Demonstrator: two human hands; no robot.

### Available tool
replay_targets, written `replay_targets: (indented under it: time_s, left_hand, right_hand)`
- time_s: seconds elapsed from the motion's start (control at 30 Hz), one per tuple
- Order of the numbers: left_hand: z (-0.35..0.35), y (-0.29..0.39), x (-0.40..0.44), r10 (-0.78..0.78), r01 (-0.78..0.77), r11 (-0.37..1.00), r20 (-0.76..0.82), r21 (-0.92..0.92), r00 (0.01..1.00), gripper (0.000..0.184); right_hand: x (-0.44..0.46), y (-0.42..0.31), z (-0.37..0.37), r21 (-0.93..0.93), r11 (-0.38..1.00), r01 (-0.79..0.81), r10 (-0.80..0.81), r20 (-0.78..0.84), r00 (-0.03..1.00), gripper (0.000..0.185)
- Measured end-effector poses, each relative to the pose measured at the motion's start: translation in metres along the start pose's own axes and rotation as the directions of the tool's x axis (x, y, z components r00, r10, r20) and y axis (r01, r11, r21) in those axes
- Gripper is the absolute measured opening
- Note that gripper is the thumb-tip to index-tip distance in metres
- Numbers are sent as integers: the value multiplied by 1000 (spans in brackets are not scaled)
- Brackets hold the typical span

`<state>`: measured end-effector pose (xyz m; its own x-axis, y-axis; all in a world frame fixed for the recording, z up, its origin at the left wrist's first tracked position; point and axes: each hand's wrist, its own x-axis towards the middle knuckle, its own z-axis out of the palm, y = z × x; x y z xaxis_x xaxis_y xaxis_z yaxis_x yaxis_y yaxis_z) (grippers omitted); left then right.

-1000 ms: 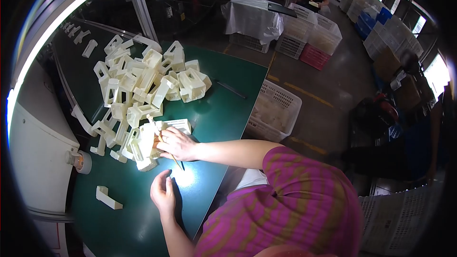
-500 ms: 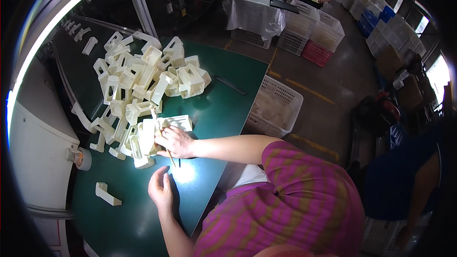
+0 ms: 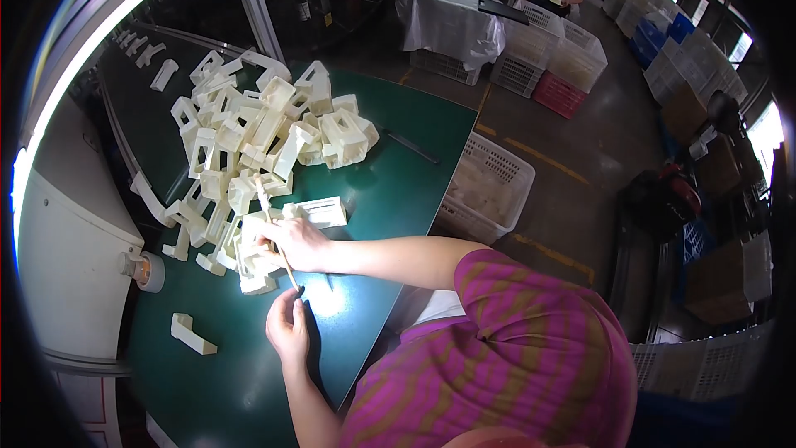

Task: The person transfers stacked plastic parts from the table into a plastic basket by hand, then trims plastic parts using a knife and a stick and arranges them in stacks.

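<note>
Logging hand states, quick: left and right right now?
Left hand: fingers partly curled by the lower end of a thin stick; can't tell whether it grips anything.
Right hand: closed, holding the thin stick.

A thin, pale stick slants through the right hand, lower end beside the left hand's fingertips. Cream, blocky parts, many with rectangular openings, lie jumbled on the worktop.

We see a green surface; towards its far left we find a loose heap of pale parts; right of the heap lies a slim dark rod; near left, one angled piece lies apart.
</note>
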<state>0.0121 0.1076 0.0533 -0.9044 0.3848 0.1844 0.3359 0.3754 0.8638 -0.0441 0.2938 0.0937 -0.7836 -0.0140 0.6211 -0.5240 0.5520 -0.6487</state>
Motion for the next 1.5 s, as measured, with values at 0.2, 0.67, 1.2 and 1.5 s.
replay_targets:
  time_s: [0.2, 0.67, 1.2, 1.5]
  left_hand:
    - [0, 3, 0, -34, 34, 998, -12, -49, 999, 20]
    - [-1, 14, -8, 242, -261, 956, -138, -135, 960, 61]
    - [0, 11, -5, -212, 145, 833, -66, -534, 975, 51]
    - [-2, 23, -6, -223, 148, 673, -8, -724, 975, 50]
  right_hand:
    - [-7, -10, -7, 383, 898, -216, 215, 48, 975, 15]
    - [-36, -56, -36, 540, 805, -245, 144, 223, 964, 14]
    - [-29, -14, -82, -491, 869, 59, -115, -86, 990, 28]
    - [-51, 23, -92, -329, 901, -284, 311, 32, 950, 18]
